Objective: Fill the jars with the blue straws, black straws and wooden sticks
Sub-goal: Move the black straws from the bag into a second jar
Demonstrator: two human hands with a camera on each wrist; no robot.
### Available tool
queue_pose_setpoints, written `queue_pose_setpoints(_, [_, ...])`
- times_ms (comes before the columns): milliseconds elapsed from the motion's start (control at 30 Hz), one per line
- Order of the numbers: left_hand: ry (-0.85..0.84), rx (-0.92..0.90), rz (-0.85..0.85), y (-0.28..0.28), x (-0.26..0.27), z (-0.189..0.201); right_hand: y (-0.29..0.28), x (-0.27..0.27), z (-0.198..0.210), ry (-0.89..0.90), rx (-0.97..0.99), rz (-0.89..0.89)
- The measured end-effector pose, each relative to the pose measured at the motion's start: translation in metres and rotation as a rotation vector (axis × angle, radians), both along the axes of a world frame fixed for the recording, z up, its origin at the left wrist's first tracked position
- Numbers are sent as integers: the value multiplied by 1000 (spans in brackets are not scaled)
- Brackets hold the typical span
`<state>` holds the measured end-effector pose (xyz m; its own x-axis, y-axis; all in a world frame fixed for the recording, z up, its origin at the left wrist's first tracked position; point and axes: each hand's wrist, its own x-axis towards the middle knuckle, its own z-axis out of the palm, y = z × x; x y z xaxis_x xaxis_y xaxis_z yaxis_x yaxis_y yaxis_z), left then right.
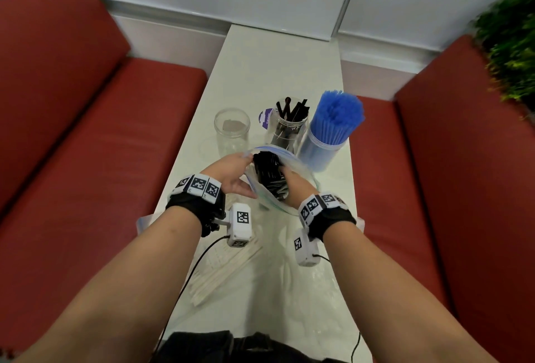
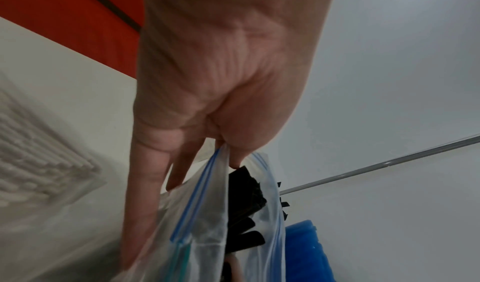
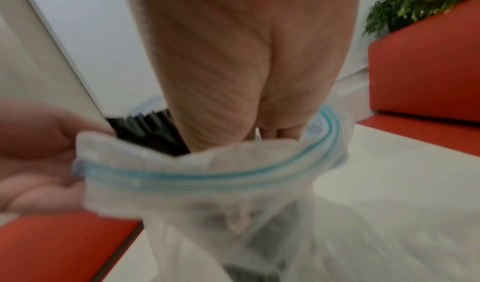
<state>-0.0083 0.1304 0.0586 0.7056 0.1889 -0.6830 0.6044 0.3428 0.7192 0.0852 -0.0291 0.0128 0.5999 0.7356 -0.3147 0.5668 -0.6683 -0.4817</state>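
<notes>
Both bare forearms reach forward, the left hand (image 1: pixel 231 173) pinching the zip bag's (image 1: pixel 301 168) rim between thumb and fingers, the right hand (image 1: pixel 295 186) plunged fingers-first into its mouth.

Your right hand (image 1: pixel 292 186) enters the zip bag (image 1: pixel 301 171); its fingers are hidden among the black straws (image 1: pixel 267 171). The right-wrist view is motion-blurred. Your left wrist camera partly hides the wooden sticks (image 1: pixel 220 273).

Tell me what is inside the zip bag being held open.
Inside the zip bag are black straws and the right hand, reaching in. Its fingertips and the bag's bottom are hidden.
</notes>
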Motion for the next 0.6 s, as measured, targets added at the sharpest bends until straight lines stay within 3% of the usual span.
queue_pose_setpoints(233, [-19, -30, -22, -6, -10, -2, -5, -22, -22, -4, 138, -155])
queue_pose_setpoints(600, [-22, -10, 1, -3, -13, 7, -5, -13, -4, 156, 376, -319])
